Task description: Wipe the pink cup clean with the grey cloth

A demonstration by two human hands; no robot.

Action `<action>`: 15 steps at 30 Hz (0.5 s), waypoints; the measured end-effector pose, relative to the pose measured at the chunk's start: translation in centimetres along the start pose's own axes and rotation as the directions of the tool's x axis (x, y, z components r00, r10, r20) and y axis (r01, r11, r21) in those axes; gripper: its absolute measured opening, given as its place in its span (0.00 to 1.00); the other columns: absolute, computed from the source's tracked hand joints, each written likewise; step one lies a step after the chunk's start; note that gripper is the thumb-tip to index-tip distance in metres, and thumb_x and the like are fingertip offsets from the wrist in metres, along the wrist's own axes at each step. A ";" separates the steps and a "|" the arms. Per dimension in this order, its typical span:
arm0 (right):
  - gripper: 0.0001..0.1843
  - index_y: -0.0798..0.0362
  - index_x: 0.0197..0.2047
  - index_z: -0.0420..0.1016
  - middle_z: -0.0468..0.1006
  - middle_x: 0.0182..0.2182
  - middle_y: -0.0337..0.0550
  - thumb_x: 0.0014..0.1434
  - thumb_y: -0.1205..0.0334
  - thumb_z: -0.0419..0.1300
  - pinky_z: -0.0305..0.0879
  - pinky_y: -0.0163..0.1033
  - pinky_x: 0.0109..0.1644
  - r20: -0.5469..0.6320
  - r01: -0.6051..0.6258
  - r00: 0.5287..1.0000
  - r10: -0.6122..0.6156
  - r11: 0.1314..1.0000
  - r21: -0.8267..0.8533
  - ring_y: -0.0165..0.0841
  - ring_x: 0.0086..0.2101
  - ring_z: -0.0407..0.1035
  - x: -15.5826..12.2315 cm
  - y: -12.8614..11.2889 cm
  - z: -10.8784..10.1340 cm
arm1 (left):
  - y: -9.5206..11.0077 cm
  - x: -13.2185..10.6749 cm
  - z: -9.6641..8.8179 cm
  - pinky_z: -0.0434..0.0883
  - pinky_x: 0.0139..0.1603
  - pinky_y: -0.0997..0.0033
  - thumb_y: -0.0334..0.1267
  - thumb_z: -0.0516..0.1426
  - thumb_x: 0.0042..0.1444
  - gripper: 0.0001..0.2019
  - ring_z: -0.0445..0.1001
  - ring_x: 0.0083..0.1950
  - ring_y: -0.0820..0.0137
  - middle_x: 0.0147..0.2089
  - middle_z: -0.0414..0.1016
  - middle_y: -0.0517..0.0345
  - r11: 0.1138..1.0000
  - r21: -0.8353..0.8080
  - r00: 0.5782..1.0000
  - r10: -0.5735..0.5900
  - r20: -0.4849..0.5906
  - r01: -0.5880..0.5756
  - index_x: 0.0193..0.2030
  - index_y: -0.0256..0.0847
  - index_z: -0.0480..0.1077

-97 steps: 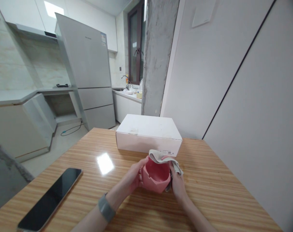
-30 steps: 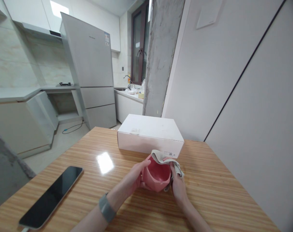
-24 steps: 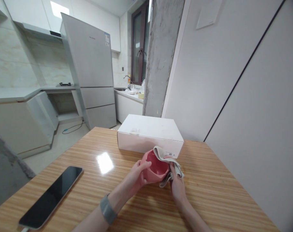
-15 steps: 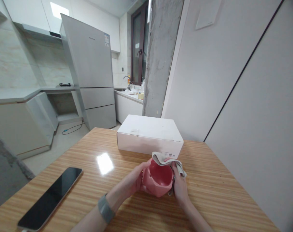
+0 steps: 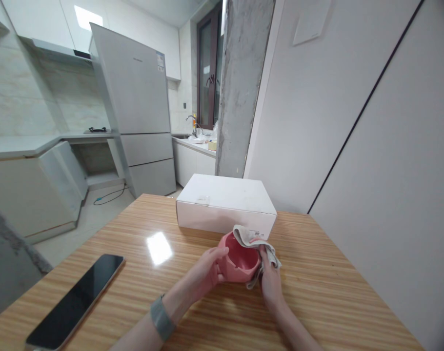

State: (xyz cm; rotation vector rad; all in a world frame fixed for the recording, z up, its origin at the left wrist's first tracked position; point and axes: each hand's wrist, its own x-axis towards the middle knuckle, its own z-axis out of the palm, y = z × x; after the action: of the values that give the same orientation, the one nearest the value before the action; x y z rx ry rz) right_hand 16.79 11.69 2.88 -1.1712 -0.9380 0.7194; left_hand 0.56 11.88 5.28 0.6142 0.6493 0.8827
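A pink faceted bowl (image 5: 239, 261) with notches in its rim is tilted over the wooden table (image 5: 328, 292), its opening turned toward me. My left hand (image 5: 207, 270) grips its left side, thumb on the rim. My right hand (image 5: 269, 278) presses a beige cloth (image 5: 252, 236) against the bowl's right rim; the cloth drapes over the top edge and hangs down the right side.
A closed white cardboard box (image 5: 225, 202) lies just behind the bowl. A black phone (image 5: 77, 300) rests screen-up near the table's left edge. A white wall stands along the table's right side. A fridge (image 5: 134, 102) and kitchen counters are further back.
The bowl has tipped back and forth in my hands, lifted a little again since half a second ago. The cloth has shifted along the right rim. Box and phone have stayed put.
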 end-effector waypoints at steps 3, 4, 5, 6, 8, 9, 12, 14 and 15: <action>0.25 0.51 0.40 0.82 0.84 0.39 0.45 0.52 0.39 0.60 0.64 0.46 0.57 0.016 -0.083 0.996 0.083 0.996 0.017 0.45 0.50 0.72 0.0 -0.1 0.0 | -0.1 0.5 -0.7 0.74 0.30 0.75 0.53 0.57 0.57 0.23 0.78 0.35 0.69 0.44 0.81 0.51 0.993 0.082 0.996 -0.086 0.013 0.085 0.50 0.37 0.74; 0.25 0.51 0.40 0.82 0.84 0.40 0.46 0.51 0.39 0.61 0.63 0.47 0.58 0.022 -0.104 0.994 0.104 0.995 0.014 0.45 0.50 0.71 0.0 -0.1 -0.1 | 0.0 0.7 -1.0 0.73 0.27 0.76 0.55 0.56 0.56 0.24 0.78 0.33 0.70 0.43 0.81 0.51 0.991 0.098 0.995 -0.097 0.011 0.095 0.50 0.38 0.75; 0.25 0.50 0.39 0.82 0.83 0.41 0.46 0.50 0.39 0.61 0.63 0.47 0.58 0.026 -0.120 0.992 0.120 0.993 0.009 0.46 0.51 0.71 0.0 -0.1 -0.1 | 0.0 0.8 -1.3 0.73 0.26 0.77 0.55 0.56 0.56 0.24 0.77 0.32 0.71 0.43 0.81 0.52 0.989 0.113 0.995 -0.095 0.010 0.093 0.50 0.38 0.75; 0.25 0.50 0.39 0.82 0.83 0.41 0.46 0.50 0.39 0.61 0.63 0.47 0.59 0.033 -0.129 0.991 0.129 0.992 0.005 0.46 0.51 0.71 -0.1 0.0 0.0 | 0.1 0.9 -1.5 0.73 0.26 0.76 0.55 0.56 0.56 0.24 0.77 0.32 0.70 0.43 0.81 0.51 0.988 0.124 0.996 -0.089 0.010 0.087 0.50 0.38 0.75; 0.24 0.49 0.39 0.82 0.83 0.41 0.45 0.50 0.39 0.61 0.63 0.47 0.58 0.054 -0.123 0.991 0.122 0.992 -0.002 0.46 0.51 0.71 -0.2 0.1 0.0 | 0.2 1.0 -1.9 0.74 0.26 0.74 0.54 0.57 0.56 0.25 0.78 0.33 0.68 0.44 0.81 0.50 0.989 0.126 0.997 -0.074 -0.002 0.074 0.51 0.37 0.74; 0.24 0.49 0.39 0.82 0.83 0.42 0.45 0.50 0.39 0.61 0.63 0.47 0.59 0.067 -0.109 0.992 0.109 0.994 -0.005 0.46 0.51 0.71 -0.3 0.0 0.0 | 0.2 1.0 -1.9 0.74 0.27 0.73 0.53 0.57 0.56 0.25 0.78 0.35 0.67 0.46 0.80 0.49 0.992 0.108 0.998 -0.061 -0.005 0.061 0.53 0.37 0.73; 0.24 0.49 0.40 0.82 0.82 0.43 0.46 0.52 0.39 0.60 0.59 0.46 0.62 0.099 -0.034 0.994 0.036 0.999 -0.021 0.45 0.51 0.70 -0.2 -0.2 0.0 | 0.2 0.8 -1.3 0.76 0.33 0.70 0.48 0.57 0.56 0.25 0.78 0.45 0.61 0.54 0.77 0.48 0.999 0.007 0.999 0.034 0.039 -0.035 0.59 0.39 0.68; 0.24 0.49 0.39 0.82 0.82 0.43 0.46 0.52 0.38 0.60 0.57 0.46 0.63 0.104 0.014 0.995 -0.011 1.000 -0.028 0.45 0.52 0.70 -0.1 -0.5 0.0 | 0.0 0.4 -0.5 0.76 0.40 0.66 0.45 0.58 0.56 0.26 0.75 0.53 0.58 0.57 0.75 0.49 0.992 -0.067 0.988 0.116 0.105 -0.109 0.62 0.42 0.65; 0.25 0.49 0.39 0.82 0.82 0.42 0.46 0.52 0.38 0.59 0.57 0.47 0.63 0.103 0.030 0.994 -0.027 0.999 -0.029 0.45 0.51 0.70 0.0 -0.6 -0.1 | -0.1 0.2 -0.1 0.76 0.44 0.65 0.43 0.59 0.55 0.27 0.74 0.55 0.57 0.57 0.74 0.50 0.986 -0.096 0.980 0.151 0.131 -0.139 0.62 0.43 0.65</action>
State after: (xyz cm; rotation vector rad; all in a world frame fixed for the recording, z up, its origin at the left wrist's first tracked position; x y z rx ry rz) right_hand 16.87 11.56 3.43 -1.1539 -1.0525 0.7506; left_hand 0.59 12.01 5.10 0.6448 0.4435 0.9900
